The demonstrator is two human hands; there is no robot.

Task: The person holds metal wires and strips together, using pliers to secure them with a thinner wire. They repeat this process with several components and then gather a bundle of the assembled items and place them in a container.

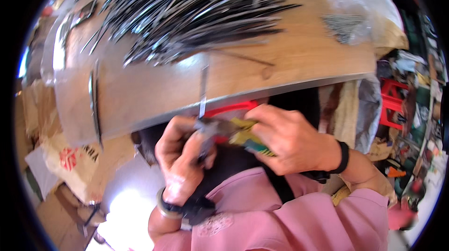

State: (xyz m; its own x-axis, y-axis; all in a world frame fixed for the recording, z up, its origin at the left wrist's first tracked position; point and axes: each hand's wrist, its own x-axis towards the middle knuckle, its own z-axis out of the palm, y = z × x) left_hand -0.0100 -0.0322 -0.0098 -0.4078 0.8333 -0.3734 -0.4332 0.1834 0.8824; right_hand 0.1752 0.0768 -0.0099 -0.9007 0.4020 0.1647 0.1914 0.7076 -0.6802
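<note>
In front of my body, just off the table's near edge, both hands are close together. My left hand (180, 157) is closed, thumb and fingers pinching a narrow flat strip (203, 93) that stands up over the table edge. Grey material (210, 131) shows about those fingertips; blur hides what it is. My right hand (294, 143) is closed around a yellow-and-green object (248, 138), whose kind is too blurred to tell. It meets the grey material between the hands. Behind them shows part of a red thing (231, 107).
A large heap of dark, thin strips (196, 12) covers the far middle of the wooden table (304, 59). Two long strips (95, 103) hang over its left edge. At the right lie thin grey pins or nails (345, 26) by clear plastic. A red stool (393, 103) stands beyond.
</note>
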